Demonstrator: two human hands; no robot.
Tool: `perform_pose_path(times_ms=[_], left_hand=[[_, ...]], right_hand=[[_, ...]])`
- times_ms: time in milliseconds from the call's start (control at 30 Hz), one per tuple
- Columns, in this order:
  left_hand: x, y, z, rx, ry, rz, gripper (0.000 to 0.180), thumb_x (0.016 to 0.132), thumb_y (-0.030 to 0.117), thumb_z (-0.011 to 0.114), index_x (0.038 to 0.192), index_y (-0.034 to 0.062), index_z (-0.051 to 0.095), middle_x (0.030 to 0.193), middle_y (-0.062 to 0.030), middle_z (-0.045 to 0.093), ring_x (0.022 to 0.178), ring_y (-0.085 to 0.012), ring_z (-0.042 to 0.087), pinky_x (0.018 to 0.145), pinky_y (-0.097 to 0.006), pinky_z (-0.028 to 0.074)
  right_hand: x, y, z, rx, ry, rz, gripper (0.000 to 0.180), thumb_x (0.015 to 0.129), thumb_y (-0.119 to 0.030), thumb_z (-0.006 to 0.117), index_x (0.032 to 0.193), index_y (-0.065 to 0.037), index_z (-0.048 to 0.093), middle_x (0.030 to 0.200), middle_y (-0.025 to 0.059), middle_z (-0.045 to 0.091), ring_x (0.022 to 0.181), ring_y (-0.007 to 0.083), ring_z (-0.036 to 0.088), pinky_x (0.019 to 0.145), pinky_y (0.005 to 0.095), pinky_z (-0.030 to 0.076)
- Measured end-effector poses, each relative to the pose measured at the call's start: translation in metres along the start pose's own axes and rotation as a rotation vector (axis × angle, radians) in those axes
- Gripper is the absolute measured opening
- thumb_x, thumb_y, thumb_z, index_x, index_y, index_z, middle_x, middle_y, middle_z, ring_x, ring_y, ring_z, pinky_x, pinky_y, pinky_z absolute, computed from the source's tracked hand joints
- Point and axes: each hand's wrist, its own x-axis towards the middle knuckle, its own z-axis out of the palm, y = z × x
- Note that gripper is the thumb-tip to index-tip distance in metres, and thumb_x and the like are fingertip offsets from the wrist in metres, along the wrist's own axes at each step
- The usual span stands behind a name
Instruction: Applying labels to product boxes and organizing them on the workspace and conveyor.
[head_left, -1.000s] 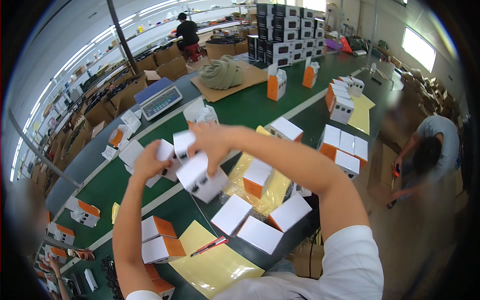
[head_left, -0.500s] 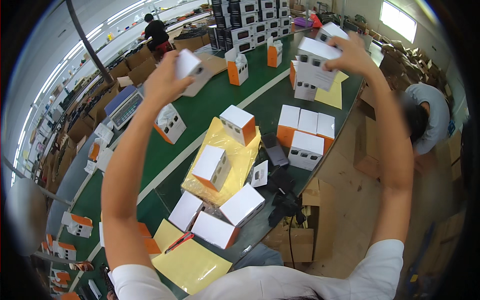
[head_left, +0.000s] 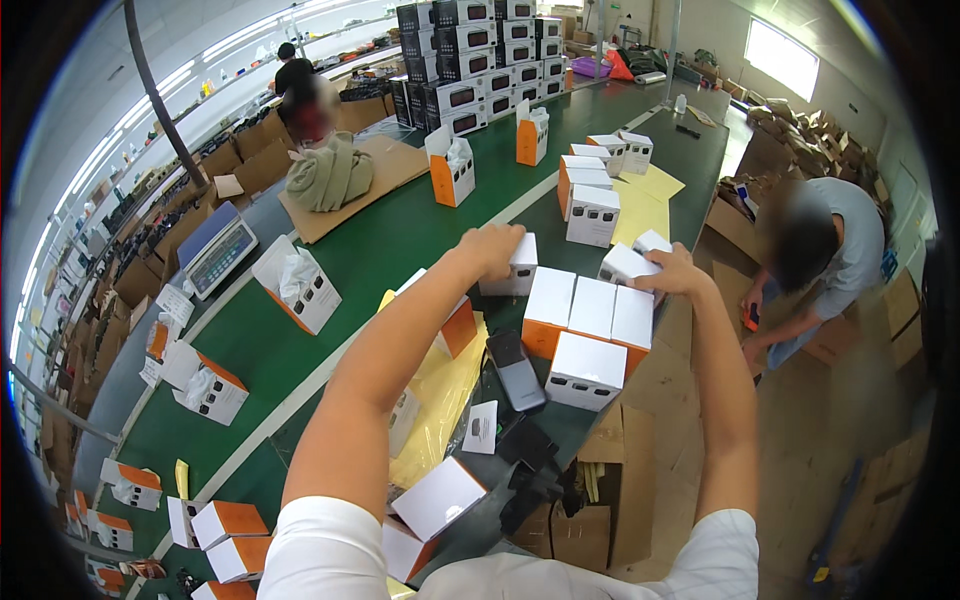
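Looks like boxes being placed, from here. Left hand (head_left: 490,252) grips a white printed box (head_left: 522,257) by the cluster's (head_left: 592,308) far-left corner, print toward its holder; right hand (head_left: 680,273) clutches two tilted boxes (head_left: 625,264) near far-right. Placing those calls for levelling. Long axes? Can't tell.

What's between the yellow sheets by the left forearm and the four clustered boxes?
The head view shows a black-and-grey handheld device there, beside the clustered boxes, and a white card by the yellow sheets.

The head fisheye looked forward and downward from close above and behind the left hand (head_left: 489,252) and right hand (head_left: 677,273).
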Motion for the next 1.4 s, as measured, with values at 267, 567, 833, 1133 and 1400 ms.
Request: perform_pose_path(times_ms=[267,567,833,1133,1400], left_hand=[[-0.032,-0.017,-0.028,0.054,0.182,0.180,0.078,0.087,0.032,0.075,0.152,0.0076,0.039,0.160,-0.0197,0.036,0.146,-0.0376,0.037,0.119,-0.043,0.034],[-0.266,-0.063,-0.109,-0.323,0.546,0.029,0.054,0.087,0.013,0.073,0.138,0.0070,0.056,0.150,-0.0157,0.051,0.135,-0.0350,0.051,0.112,-0.043,0.041],[-0.434,-0.065,-0.099,-0.285,0.774,-0.511,0.046,0.087,0.004,0.066,0.133,0.0056,0.060,0.146,-0.0121,0.054,0.121,-0.0220,0.061,0.097,-0.036,0.051],[-0.536,-0.027,-0.080,-0.266,0.938,-0.759,0.041,0.092,0.006,0.061,0.133,0.0064,0.060,0.150,-0.0123,0.050,0.111,-0.0202,0.064,0.095,-0.034,0.052],[-0.625,0.003,-0.067,-0.137,1.111,-0.915,0.037,0.099,0.011,0.062,0.136,0.0041,0.059,0.150,-0.0126,0.050,0.120,-0.0235,0.064,0.101,-0.035,0.052]], right_hand=[[0.063,-0.040,-0.060,0.243,0.263,-0.161,0.076,0.074,-0.052,0.084,0.132,-0.008,0.066,0.138,0.0146,0.064,0.125,0.0315,0.060,0.108,0.0451,0.045],[0.167,-0.072,-0.024,-0.587,0.109,-0.218,0.153,0.045,-0.060,0.093,0.164,-0.012,0.009,0.171,0.0181,0.006,0.157,0.0403,0.005,0.123,0.0648,0.005],[0.184,-0.106,-0.030,-0.371,-0.003,-0.189,0.137,0.050,-0.063,0.089,0.157,-0.002,0.030,0.157,0.0263,0.033,0.150,0.0434,0.024,0.122,0.0655,0.008],[0.187,-0.083,-0.006,-0.236,-0.046,-0.181,0.144,0.050,-0.062,0.088,0.163,-0.010,0.015,0.161,0.0368,0.016,0.148,0.0525,0.024,0.121,0.0527,0.028],[0.248,-0.052,0.017,-0.087,0.115,-0.652,0.123,0.053,-0.032,0.086,0.156,0.004,0.030,0.149,0.0286,0.046,0.136,0.0457,0.044,0.119,0.0491,0.031]])
